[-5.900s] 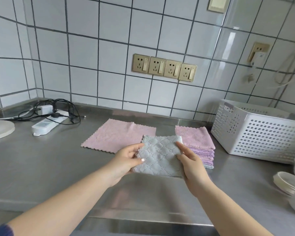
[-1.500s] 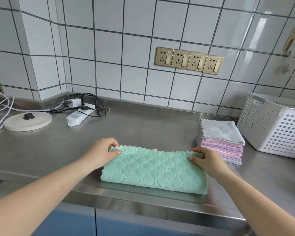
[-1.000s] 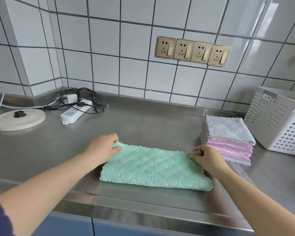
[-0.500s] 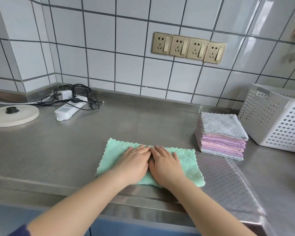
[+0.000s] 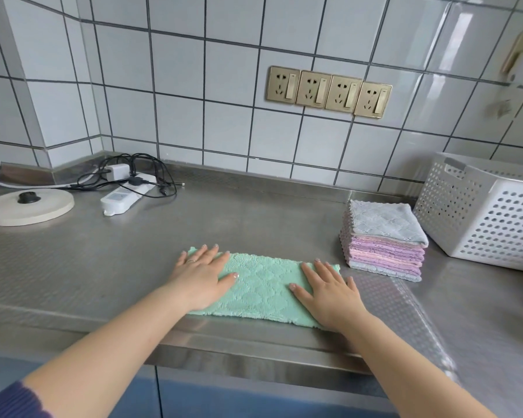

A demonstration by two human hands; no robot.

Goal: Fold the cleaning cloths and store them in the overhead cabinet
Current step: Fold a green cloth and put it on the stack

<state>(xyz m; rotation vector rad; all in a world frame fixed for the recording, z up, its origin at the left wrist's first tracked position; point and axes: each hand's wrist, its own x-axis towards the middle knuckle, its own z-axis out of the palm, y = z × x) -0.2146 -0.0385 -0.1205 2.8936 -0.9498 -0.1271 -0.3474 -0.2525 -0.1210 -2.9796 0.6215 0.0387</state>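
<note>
1. While your left hand (image 5: 200, 279) and right hand (image 5: 329, 292) lay flat with straight fingers, gripping nothing, they pressed the two ends of the green cloth (image 5: 261, 286).
2. The cloth sat near the front edge of the steel counter (image 5: 103, 267), folded into a long strip; you seemed to be smoothing it.
3. Next, you would likely fold it across, end to end, to match the stack (image 5: 384, 239) at your right.
4. The cloth looked soft, quilted in diamonds, with scalloped edges; the white basket (image 5: 489, 212) beyond was stiff and perforated.

Green quilted cloth (image 5: 261, 289) lies folded on the steel counter (image 5: 103, 267), beside the folded stack (image 5: 384, 239).
</note>
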